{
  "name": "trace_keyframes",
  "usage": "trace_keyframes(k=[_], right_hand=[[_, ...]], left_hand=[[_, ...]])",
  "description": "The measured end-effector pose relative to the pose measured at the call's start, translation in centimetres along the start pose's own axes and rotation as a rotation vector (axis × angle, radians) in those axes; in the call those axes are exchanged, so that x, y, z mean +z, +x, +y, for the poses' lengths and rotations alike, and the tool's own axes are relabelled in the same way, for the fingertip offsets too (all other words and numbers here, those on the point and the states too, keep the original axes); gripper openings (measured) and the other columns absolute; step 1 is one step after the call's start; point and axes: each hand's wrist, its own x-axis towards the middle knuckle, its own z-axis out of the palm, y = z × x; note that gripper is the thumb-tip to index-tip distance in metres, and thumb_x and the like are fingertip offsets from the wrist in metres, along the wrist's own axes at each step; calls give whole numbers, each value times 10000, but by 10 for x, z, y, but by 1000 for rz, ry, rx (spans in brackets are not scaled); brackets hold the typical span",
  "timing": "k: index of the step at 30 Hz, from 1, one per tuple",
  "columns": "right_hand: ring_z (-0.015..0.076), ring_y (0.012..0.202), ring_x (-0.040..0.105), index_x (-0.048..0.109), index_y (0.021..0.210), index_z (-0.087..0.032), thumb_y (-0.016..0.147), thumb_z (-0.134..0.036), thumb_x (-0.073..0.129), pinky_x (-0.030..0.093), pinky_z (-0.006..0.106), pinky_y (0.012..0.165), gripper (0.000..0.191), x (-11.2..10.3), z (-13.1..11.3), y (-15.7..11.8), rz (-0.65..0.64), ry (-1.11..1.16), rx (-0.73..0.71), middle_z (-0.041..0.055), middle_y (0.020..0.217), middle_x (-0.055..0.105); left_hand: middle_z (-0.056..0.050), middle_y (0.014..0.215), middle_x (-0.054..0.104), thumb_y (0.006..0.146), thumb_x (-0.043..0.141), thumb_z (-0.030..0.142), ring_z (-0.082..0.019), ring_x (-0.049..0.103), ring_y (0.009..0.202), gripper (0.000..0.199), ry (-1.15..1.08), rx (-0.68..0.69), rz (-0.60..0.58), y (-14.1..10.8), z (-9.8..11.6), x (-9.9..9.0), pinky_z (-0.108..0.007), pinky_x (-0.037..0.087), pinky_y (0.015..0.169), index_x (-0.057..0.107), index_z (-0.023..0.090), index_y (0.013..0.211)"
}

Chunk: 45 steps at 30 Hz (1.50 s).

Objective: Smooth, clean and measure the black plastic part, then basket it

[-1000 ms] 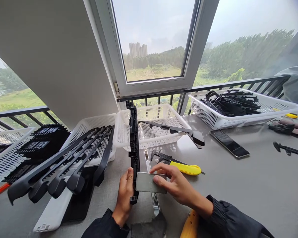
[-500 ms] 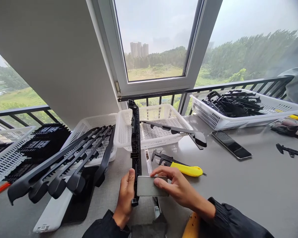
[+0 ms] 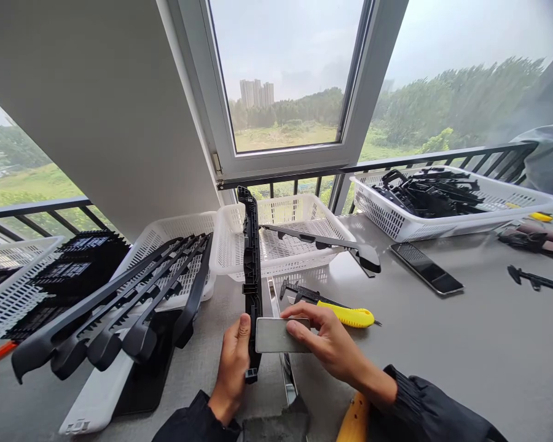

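My left hand [image 3: 233, 353] is wrapped round the lower end of a long black plastic trim part [image 3: 252, 270], thumb along its edge. The part stands upright in view, its ribbed side showing and its top over a white basket. In my right hand [image 3: 329, 337], pinched between thumb and fingers, is a flat grey rectangular plate [image 3: 271, 336]. The plate's left end meets the right edge of the black part; whether it touches cannot be made out. Beyond my right hand lie a yellow-handled knife [image 3: 350, 315] and a dark caliper [image 3: 304, 291].
A white basket [image 3: 295, 265] stands ahead with one black strip [image 3: 322, 241] across it. Several curved black parts [image 3: 141, 334] rest over another basket at left. To the right are a phone [image 3: 427, 269], a second caliper [image 3: 539, 281] and a basket of black parts [image 3: 405, 227].
The grey plate and my right hand have shifted slightly up along the black part. My left hand keeps its hold. The whole view has moved a little.
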Motion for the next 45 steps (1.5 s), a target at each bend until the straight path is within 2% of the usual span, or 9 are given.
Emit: trace_keyframes(k=[8,13,18,23,28,31,34,37,45], right_hand=[[227,900,676,816,1100,-224,1023,-511,648,478,319,782,341,2,2,-2,100,-16,14,58,1044,807],[228,899,686,833,1066,-224,1012,-483,675,488,317,800,307,3,1,-3,35,0,-5,59,989,803],[226,892,663,817,1144,-226,1031,-543,640,471,324,775,380,4,5,-1,103,11,33,70,1068,796],[236,923,665,823,1103,-229,1016,-550,669,468,326,793,366,3,6,-1,75,35,32,66,1045,794],[210,850,629,802,1160,-222,1031,-560,652,444,311,748,391,2,10,-1,140,87,51,58,1018,778],[204,847,629,800,1122,-214,1029,-549,656,451,302,746,376,2,12,0,141,115,52,53,1004,772],[217,893,655,799,1062,-210,1021,-527,663,474,304,782,348,1,11,1,134,147,45,54,1009,774],[220,891,659,798,1043,-209,1016,-513,665,477,306,782,333,1,11,2,128,166,45,52,990,773],[199,826,618,767,967,-209,980,-517,684,446,293,729,319,-3,7,4,149,193,50,34,923,739]], left_hand=[[33,594,482,720,705,922,-150,388,572,721,4,-5,0,-1,0,0,-277,361,513,578,220,617],[33,589,474,715,696,933,-147,377,566,727,17,7,-3,0,-1,-1,-280,386,523,553,227,614],[28,602,484,761,673,914,-147,380,571,715,32,8,-41,1,-1,-1,-279,373,522,579,218,633],[18,628,504,789,667,893,-167,417,621,689,54,45,-79,2,0,0,-291,411,583,588,221,654],[31,567,451,832,654,837,-160,400,539,635,64,21,-178,-1,3,1,-293,350,502,539,246,629],[31,541,467,868,655,776,-146,407,508,602,73,5,-248,-3,5,-1,-286,335,497,537,237,627],[36,524,520,870,672,767,-136,424,481,579,95,-19,-349,-3,6,-3,-274,332,495,648,197,775],[37,549,558,895,628,799,-127,441,482,637,113,-32,-439,-3,5,-5,-262,332,498,678,165,931],[46,563,539,893,646,786,-110,416,477,642,83,-33,-472,2,-3,-6,-259,302,487,673,149,972]])
